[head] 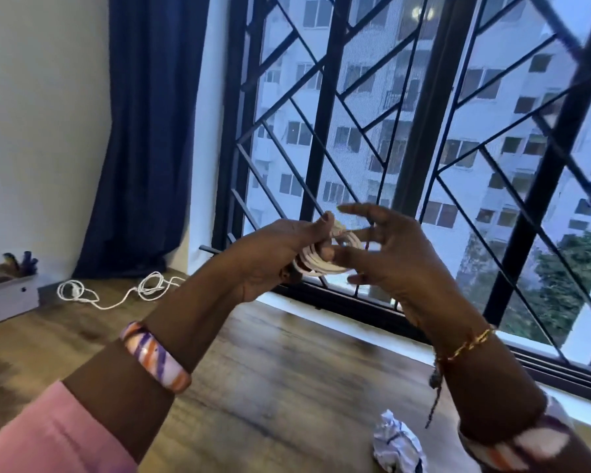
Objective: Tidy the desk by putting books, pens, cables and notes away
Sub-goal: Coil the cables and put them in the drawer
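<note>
Nearest, bottom edge: crumpled paper ball (398,445), white with dark marks, lying on the wooden desk (280,370); its lower part is cut off by the frame. Pink sleeve (41,435) lower left, also cropped. Striped bangle (156,356) on the left forearm, thin gold chain bracelet (468,344) on the right wrist; a second striped bangle at the lower right is motion-blurred.

Both hands are raised above the desk, in front of the window grille (406,131). Left hand (270,257) grips a coiled white cable (328,256): several flat loops, thumb on top, fingers curled underneath. The cable's ends and any plug are hidden by the fingers. Right hand (389,254) is spread wide, fingers apart, fingertips near or touching the coil's right side; contact is hard to make out through blur.

Farther, left: a second white cable (116,290) lying loose on the desk in two rough loops joined by a slack run. Far left edge: a white organiser box (7,295) with dark items sticking up, blurred, partly cut off. Dark blue curtain (144,131) behind it.
</note>
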A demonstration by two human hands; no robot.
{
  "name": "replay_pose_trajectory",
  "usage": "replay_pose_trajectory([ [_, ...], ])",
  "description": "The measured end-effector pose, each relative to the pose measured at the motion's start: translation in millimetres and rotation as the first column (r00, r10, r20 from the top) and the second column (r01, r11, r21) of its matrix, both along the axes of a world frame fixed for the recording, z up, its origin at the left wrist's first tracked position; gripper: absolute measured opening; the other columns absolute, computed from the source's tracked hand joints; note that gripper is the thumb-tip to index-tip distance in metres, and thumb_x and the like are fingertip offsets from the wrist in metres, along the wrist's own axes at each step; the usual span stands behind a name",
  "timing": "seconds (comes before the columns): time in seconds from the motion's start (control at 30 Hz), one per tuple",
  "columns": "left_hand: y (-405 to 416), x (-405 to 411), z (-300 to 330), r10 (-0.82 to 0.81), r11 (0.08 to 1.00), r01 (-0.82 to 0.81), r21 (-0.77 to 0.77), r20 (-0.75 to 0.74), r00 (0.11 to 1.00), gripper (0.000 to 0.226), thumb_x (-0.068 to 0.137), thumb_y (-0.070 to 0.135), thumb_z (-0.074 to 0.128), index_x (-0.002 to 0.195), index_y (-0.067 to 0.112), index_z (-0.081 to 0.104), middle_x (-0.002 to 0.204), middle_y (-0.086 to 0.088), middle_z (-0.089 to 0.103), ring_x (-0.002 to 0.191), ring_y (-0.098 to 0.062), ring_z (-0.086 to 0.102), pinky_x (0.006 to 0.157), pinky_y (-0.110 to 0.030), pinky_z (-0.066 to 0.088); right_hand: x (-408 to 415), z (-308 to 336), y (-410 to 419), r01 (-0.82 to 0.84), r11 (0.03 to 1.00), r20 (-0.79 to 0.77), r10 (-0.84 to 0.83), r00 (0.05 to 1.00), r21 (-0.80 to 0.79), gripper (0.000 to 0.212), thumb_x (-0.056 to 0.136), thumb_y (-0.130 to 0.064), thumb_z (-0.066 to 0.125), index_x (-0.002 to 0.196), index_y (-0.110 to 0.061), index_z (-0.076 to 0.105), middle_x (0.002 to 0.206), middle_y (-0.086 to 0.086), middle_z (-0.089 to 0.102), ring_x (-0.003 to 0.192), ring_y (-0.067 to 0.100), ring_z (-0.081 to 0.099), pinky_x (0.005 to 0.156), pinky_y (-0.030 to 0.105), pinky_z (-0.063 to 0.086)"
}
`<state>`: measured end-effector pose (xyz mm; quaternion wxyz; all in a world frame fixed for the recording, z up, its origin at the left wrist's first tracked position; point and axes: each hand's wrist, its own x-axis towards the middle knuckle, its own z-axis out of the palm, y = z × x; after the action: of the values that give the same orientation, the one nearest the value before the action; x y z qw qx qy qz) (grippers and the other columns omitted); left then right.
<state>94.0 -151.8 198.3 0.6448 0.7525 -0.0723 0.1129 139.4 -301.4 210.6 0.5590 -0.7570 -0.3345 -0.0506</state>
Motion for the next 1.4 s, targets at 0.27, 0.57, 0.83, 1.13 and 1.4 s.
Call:
replay_pose_trajectory([
  [0.27,-20.7,-71.5,4.0,-0.003,0.999,0.004,0.036,-0.012,1.000,0.035,0.090,0.042,0.051,0.084,0.012,0.067,0.070,-0.002,0.053,0.059,-0.010,0.037,0.044,-0.015,0.029,-68.4,-14.5,-10.0,-0.083,0.898,-0.025,0.104,0.994,0.431,0.005,0.077,-0.012,0.070,0.081,-0.011,0.073,0.077,0.003,0.073,0.070,0.018,0.068,0.062,0.033,0.057],
  [0.57,-53.9,-185.6,-11.2,0.429,0.729,-0.545,0.415,0.345,0.835,0.011,0.075,0.023,0.070,0.073,0.014,0.064,0.054,0.004,0.054,0.049,-0.007,0.047,0.050,-0.022,0.040,-170.8,-23.4,-3.5,0.156,0.765,-0.310,0.060,0.949,0.624,0.031,0.091,-0.021,0.057,0.064,-0.008,0.054,0.048,0.001,0.052,0.050,0.019,0.051,0.051,0.027,0.045],
  [0.83,-50.2,-267.3,3.6,0.195,0.297,-0.691,0.659,0.667,0.719,0.037,0.088,0.026,0.058,0.125,0.020,0.059,0.094,-0.008,0.067,0.089,-0.026,0.062,0.075,-0.039,0.051,-246.6,-3.0,3.5,-0.037,0.850,-0.560,0.378,0.737,0.525,0.026,0.091,-0.020,0.056,0.090,0.006,0.062,0.075,0.020,0.067,0.060,0.025,0.066,0.064,0.038,0.059],
  [1.13,-14.5,-339.6,7.3,0.264,-0.201,-0.631,0.749,0.662,0.702,0.028,0.095,0.025,0.037,0.108,0.014,0.059,0.101,-0.005,0.060,0.084,-0.022,0.054,0.062,-0.030,0.034,-322.2,-10.7,27.3,-0.203,0.927,-0.366,0.315,0.875,0.314,0.033,0.090,-0.018,0.058,0.096,0.014,0.061,0.083,0.019,0.064,0.073,0.022,0.062,0.080,0.040,0.055],
  [1.4,29.4,-442.4,-16.8,0.214,-0.348,-0.482,0.804,0.569,0.794,0.032,0.096,0.027,0.033,0.107,0.013,0.060,0.106,-0.004,0.062,0.098,-0.020,0.056,0.065,-0.028,0.035,-421.4,-34.9,75.9,-0.028,0.975,0.125,0.057,0.991,-0.220,0.014,0.081,-0.014,0.061,0.087,-0.003,0.067,0.085,0.016,0.068,0.079,0.029,0.064,0.074,0.045,0.055],
])
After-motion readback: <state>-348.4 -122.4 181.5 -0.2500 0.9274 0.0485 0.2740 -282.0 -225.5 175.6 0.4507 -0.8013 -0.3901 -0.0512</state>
